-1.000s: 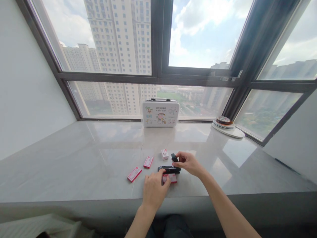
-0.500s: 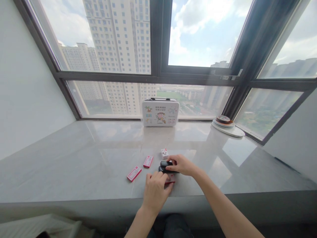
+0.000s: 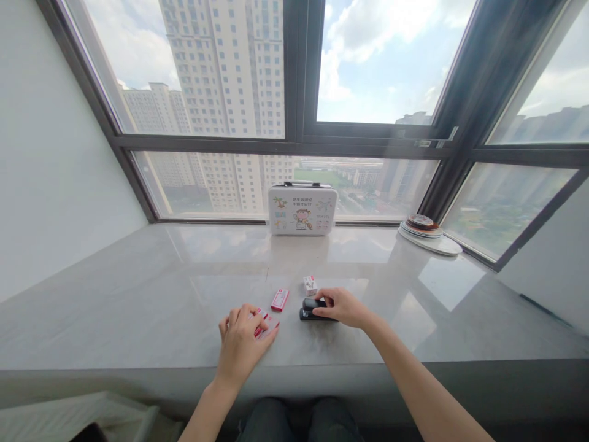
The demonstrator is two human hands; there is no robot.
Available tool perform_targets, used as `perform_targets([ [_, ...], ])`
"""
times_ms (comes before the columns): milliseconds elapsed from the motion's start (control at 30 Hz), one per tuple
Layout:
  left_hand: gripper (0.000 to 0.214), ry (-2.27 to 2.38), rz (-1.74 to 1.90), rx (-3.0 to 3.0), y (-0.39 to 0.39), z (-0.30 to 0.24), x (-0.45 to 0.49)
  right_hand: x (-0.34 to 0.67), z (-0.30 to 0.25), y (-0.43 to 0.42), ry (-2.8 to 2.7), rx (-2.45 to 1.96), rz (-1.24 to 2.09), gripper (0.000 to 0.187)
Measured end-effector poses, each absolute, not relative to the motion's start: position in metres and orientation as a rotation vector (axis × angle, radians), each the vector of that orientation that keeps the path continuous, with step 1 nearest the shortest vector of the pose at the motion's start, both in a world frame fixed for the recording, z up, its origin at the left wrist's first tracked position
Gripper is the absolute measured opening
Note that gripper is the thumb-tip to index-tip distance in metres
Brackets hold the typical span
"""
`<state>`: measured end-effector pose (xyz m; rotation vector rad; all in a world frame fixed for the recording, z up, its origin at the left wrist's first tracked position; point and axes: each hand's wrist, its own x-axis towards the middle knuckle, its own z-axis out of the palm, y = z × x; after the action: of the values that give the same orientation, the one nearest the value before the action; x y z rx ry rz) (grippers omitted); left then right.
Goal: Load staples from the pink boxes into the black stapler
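Your left hand (image 3: 243,336) hides part of the red and white boxes (image 3: 269,328) under it. Your right hand (image 3: 344,308) covers one end of the black stapler (image 3: 313,304). Words on the little white box (image 3: 310,286) are too tiny to read, and your arms (image 3: 400,353) run off the bottom edge

- White case (image 3: 302,210), front panel: "TRAVEL" in small capitals, right side; legible.
- Same panel, upper middle: two lines of Chinese characters; too small to read with certainty.
- Red-and-white box (image 3: 280,300), top face: print present, illegible.
- Small white box (image 3: 310,285): red marking, illegible.
- Black stapler (image 3: 307,315), end: pale mark, illegible.
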<state>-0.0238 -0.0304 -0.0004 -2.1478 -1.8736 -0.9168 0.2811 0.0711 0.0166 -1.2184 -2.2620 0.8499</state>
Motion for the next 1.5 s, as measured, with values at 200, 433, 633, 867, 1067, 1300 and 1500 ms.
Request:
perform_targets([
  [200, 0.015, -1.798, -1.048, -2.478, -0.005, -0.014, -0.043, 0.282, 0.015, 0.071, -2.259, -1.233, 0.846, 0.036],
  [433, 0.071, -2.057, -0.973, -2.504, -0.011, -0.012, -0.026, 0.28, 0.014, 0.069, -2.245, -1.247, 0.821, 0.037],
  [633, 0.087, -2.012, -1.041, -2.472, -0.009, -0.02, 0.01, 0.276, 0.016, 0.065, -2.237, -1.266, 0.769, 0.033],
  [867, 0.08, -2.001, -1.047, -2.427, 0.011, -0.04, 0.027, 0.275, 0.024, 0.052, -2.228, -1.318, 0.68, 0.025],
  [1067, 0.072, -2.002, -1.079, -2.339, 0.024, -0.042, 0.054, 0.291, 0.018, 0.047, -2.082, -1.461, 0.577, 0.018],
  [1300, 0.065, -1.955, -1.103, -2.223, 0.046, -0.047, 0.099, 0.287, 0.001, 0.067, -1.832, -1.539, 0.575, 0.04],
  [1500, 0.056, -1.956, -1.069, -2.209, 0.05, -0.046, 0.114, 0.269, -0.01, 0.081, -1.747, -1.442, 0.762, 0.051],
])
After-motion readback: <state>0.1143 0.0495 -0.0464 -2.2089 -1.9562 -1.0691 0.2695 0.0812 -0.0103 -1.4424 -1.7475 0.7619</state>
